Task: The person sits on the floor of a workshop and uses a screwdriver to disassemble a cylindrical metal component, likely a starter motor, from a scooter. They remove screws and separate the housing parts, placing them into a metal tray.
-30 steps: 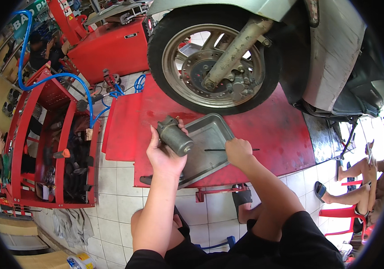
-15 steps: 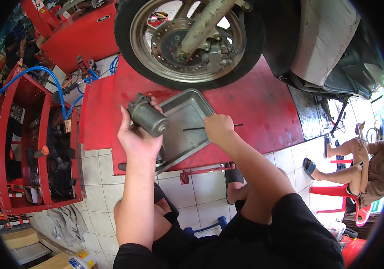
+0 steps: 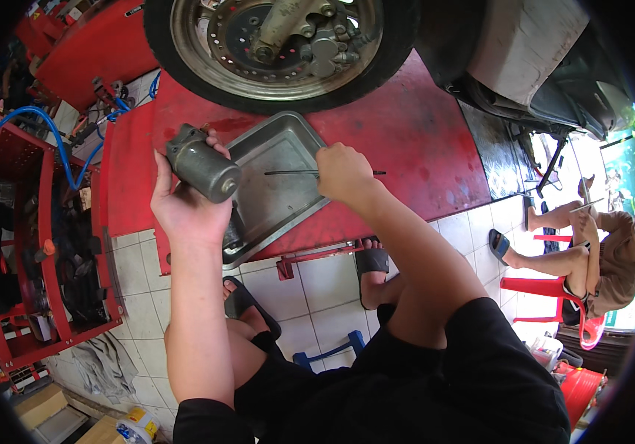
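My left hand cradles a grey metal cylinder, which looks like a starter motor, over the left side of a metal tray. Its rounded end with a small central boss points toward the lower right. My right hand is closed around a thin dark rod above the tray's right rim, and both ends of the rod stick out past the fist. The rod's kind is not clear. Beneath, the shallow metal tray lies on the red platform. A dark part sits in its near left corner, partly hidden by my left wrist.
A motorcycle's front wheel stands on the platform beyond the tray. To the left is a red tool cart with a blue hose. A blue stool shows below me. Another person sits on a red chair at right.
The view has shifted, so the wheel, tray and hands appear higher and further left. Both hands keep their holds on the motor and rod. The seated person's arm has come forward.
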`<state>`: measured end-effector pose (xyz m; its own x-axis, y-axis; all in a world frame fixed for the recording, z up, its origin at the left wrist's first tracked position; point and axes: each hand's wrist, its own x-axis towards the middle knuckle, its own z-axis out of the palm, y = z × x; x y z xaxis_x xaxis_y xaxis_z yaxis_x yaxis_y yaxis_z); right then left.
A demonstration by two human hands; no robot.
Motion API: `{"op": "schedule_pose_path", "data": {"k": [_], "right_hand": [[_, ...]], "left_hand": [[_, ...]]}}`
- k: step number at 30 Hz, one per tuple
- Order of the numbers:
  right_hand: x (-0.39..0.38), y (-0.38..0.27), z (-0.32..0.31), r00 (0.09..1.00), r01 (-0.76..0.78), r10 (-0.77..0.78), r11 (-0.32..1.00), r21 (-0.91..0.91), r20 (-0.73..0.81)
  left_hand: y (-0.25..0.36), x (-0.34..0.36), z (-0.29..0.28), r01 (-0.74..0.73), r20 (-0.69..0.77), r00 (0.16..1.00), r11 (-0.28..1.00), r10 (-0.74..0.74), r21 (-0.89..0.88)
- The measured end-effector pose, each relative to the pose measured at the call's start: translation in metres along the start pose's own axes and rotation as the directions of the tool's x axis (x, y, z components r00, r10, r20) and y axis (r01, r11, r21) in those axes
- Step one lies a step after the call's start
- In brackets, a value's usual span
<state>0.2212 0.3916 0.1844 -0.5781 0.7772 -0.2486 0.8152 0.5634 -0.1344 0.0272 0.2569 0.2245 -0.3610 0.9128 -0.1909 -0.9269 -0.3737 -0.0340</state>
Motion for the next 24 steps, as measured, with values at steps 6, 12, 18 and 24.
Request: {"op": "schedule_pose_path", "data": {"k": [6,12,18,24], "right_hand": [[0.011,0.012,-0.005,0.983,0.125,-0.078,0.947,0.296,-0.166],[0.002,-0.001,-0.035,0.945,0.247,-0.029,0.713,0.657,-0.325],[-0.022,-0.037,-0.046,0.968,0.247,-0.04,0.268,0.931,-0.246],[-0.04,-0.053,-0.056,0.959,0.284,-0.07,0.313,0.906,-0.276]], "left_hand": [[-0.006,0.002,0.001,0.001,-0.037,0.999,0.999,0.0,0.033],[-0.015,0.003,-0.003,-0.042,-0.044,0.998,0.983,0.051,0.179],[-0.027,-0.002,-0.004,-0.066,-0.079,0.991,0.911,0.107,0.408],[-0.045,-0.006,-0.008,-0.05,-0.095,0.988,0.83,0.123,0.556]]}}
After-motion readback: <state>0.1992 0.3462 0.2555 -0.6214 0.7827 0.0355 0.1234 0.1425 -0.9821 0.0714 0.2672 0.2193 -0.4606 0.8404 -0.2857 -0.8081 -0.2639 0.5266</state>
